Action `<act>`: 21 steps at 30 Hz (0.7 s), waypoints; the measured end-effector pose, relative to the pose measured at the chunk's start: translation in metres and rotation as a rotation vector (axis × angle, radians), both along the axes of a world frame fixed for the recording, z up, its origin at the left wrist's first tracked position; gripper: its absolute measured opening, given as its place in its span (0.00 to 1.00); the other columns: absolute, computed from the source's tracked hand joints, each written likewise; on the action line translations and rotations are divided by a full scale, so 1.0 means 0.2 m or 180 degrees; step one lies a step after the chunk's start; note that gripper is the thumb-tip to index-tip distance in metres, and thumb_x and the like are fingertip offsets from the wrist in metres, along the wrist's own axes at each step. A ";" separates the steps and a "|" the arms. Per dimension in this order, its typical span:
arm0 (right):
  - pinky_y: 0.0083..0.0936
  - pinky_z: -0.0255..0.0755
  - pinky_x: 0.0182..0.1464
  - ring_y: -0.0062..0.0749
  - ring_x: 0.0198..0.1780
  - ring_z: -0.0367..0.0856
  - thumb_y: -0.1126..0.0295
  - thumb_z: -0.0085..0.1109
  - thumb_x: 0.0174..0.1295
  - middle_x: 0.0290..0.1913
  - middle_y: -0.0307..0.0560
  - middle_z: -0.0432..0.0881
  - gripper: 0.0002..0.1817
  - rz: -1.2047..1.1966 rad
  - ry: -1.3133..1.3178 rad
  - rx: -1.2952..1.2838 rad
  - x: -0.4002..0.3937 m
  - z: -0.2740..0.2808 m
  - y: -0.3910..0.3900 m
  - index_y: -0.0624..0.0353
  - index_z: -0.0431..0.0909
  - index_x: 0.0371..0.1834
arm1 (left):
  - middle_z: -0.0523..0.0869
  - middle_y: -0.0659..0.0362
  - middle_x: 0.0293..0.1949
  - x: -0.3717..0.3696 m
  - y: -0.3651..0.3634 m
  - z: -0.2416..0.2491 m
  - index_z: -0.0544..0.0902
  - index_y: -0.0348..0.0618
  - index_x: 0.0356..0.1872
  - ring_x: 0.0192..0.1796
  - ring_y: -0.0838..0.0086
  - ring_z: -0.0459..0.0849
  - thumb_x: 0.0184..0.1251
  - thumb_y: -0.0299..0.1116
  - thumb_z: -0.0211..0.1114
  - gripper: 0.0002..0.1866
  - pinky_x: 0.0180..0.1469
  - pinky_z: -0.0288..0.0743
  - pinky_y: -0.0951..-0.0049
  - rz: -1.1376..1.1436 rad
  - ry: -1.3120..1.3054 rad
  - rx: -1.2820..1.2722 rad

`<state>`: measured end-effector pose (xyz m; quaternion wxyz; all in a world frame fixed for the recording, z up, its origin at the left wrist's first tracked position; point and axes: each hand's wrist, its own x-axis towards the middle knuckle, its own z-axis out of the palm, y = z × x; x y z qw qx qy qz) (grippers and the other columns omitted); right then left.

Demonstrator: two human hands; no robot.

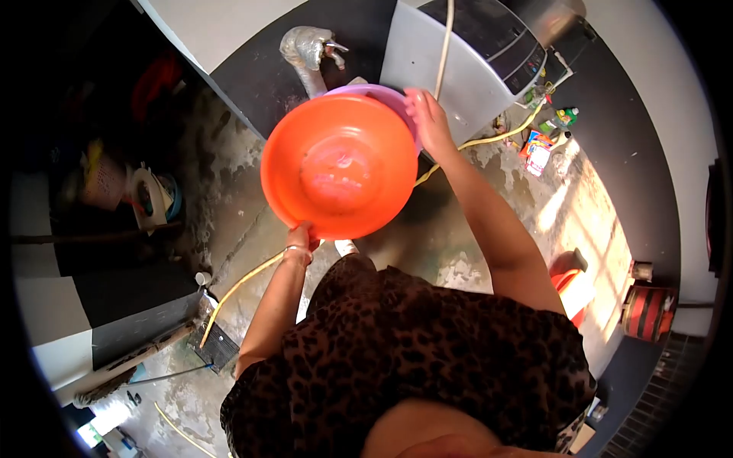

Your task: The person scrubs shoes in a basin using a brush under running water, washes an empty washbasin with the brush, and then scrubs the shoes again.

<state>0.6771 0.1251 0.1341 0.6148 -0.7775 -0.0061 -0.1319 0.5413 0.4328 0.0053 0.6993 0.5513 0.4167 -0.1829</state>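
Observation:
An orange plastic basin (284,169) is held out in front of me, its inside turned up toward the camera. My left hand (304,236) has its near rim in its grip, and a bracelet circles that wrist. Behind the orange basin a purple basin (391,96) shows as a curved strip; most of it is hidden. At that basin's right edge is my right hand (430,124), fingers stretched and a little apart, not around anything. A foil-like silver wrapping covers a pipe with a tap (307,52) just beyond the basins.
A grey washing machine (450,65) stands ahead to the right, with a pale hose (444,46) across it. A yellow hose (489,140) runs over the wet floor. Detergent bag (538,155) and green bottle (563,118) lie right; a red-and-black drum (646,313) stands farther back.

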 end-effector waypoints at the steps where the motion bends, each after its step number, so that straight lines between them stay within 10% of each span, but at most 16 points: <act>1: 0.20 0.68 0.43 0.24 0.38 0.73 0.55 0.35 0.70 0.40 0.43 0.77 0.22 0.0000 -0.0053 -0.0142 0.12 0.04 0.08 0.61 0.72 0.50 | 0.80 0.64 0.25 0.05 -0.01 -0.01 0.78 0.49 0.36 0.22 0.77 0.77 0.54 0.39 0.62 0.10 0.22 0.72 0.77 -0.0129 0.0109 -0.0042; 4: 0.31 0.65 0.54 0.43 0.51 0.74 0.54 0.36 0.68 0.49 0.53 0.75 0.21 -0.0129 -0.0371 -0.0644 0.56 -0.03 0.23 0.58 0.71 0.52 | 0.81 0.64 0.27 0.28 -0.01 -0.03 0.78 0.49 0.37 0.22 0.77 0.78 0.55 0.40 0.61 0.11 0.22 0.73 0.77 -0.0418 0.0280 -0.0106; 15: 0.36 0.66 0.51 0.49 0.46 0.74 0.54 0.28 0.68 0.40 0.52 0.78 0.24 -0.0268 -0.0410 -0.0609 1.43 -0.32 0.48 0.57 0.75 0.45 | 0.82 0.61 0.29 0.62 -0.16 -0.07 0.78 0.45 0.40 0.26 0.76 0.79 0.55 0.42 0.62 0.16 0.26 0.74 0.77 -0.0380 0.0273 -0.0060; 21: 0.25 0.70 0.36 0.26 0.31 0.74 0.48 0.26 0.69 0.31 0.44 0.78 0.30 0.0784 0.0333 0.0590 1.63 -0.28 0.43 0.61 0.75 0.47 | 0.81 0.65 0.26 0.70 -0.33 0.00 0.79 0.50 0.38 0.23 0.79 0.76 0.56 0.44 0.60 0.13 0.26 0.72 0.78 -0.0033 0.0277 -0.0057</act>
